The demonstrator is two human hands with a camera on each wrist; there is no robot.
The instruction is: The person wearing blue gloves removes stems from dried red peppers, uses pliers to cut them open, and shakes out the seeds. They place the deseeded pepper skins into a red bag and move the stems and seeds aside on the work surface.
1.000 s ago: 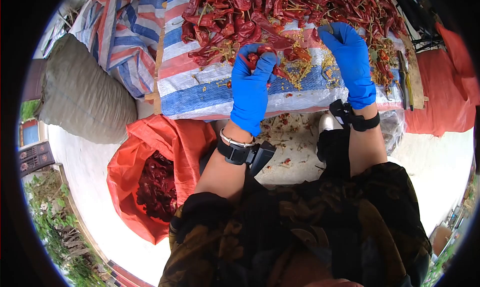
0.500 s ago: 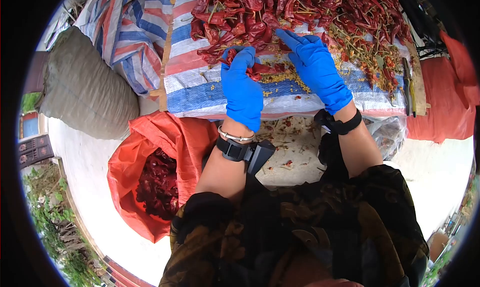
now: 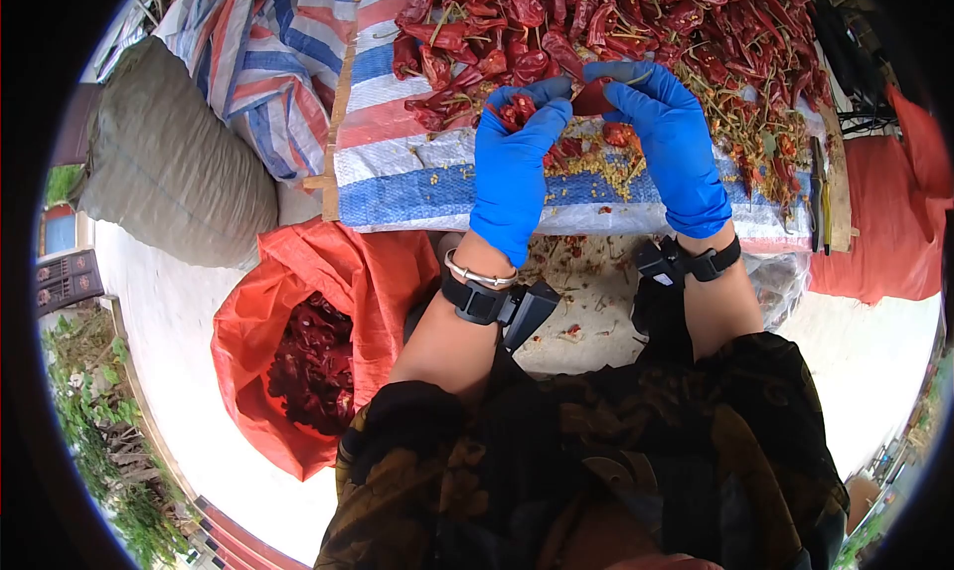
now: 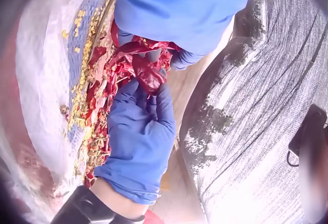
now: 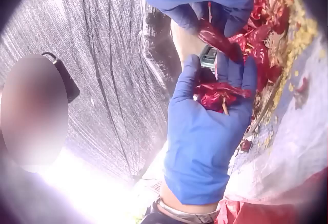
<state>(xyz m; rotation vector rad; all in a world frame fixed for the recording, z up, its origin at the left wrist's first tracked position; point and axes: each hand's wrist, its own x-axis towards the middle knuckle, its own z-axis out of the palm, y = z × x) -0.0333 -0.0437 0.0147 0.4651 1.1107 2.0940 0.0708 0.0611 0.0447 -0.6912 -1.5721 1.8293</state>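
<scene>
Since half a second ago both hands have come together: right hand point(image 3: 668, 138) has swung in from the loose chillies toward the left hand point(image 3: 517, 167), and the two now meet at fingertip level over the striped tarp point(image 3: 397, 172).

Dried chilli point(image 3: 594, 97) sits between the two hands, at 12 o'clock of the left palm, pinched by the right hand's fingers point(image 3: 621, 73) clamped on it. Left hand's fingers point(image 3: 542, 93) are curled around a small bunch of chilli pieces point(image 3: 517, 108), thumb side touching the same chilli. Left wrist view shows the red pod point(image 4: 146, 73) gripped between both gloves; right wrist view shows the left palm point(image 5: 205, 131) cupping red pieces.

Yellow seeds point(image 3: 596, 162) lie scattered on the tarp just under the hands. Big chilli pile point(image 3: 616, 18) spreads at 12 o'clock, touching the fingertips' area. Stems and scraps point(image 3: 755, 133) at 2 o'clock. Pliers-like tool point(image 3: 817, 187) at 3 o'clock on the counter edge, well apart. Orange sack point(image 3: 328, 341) with chillies inside at 8 o'clock, beside the left forearm. Grey sack point(image 3: 169, 167) at 9 o'clock. Wrist cameras strapped on both arms.
</scene>
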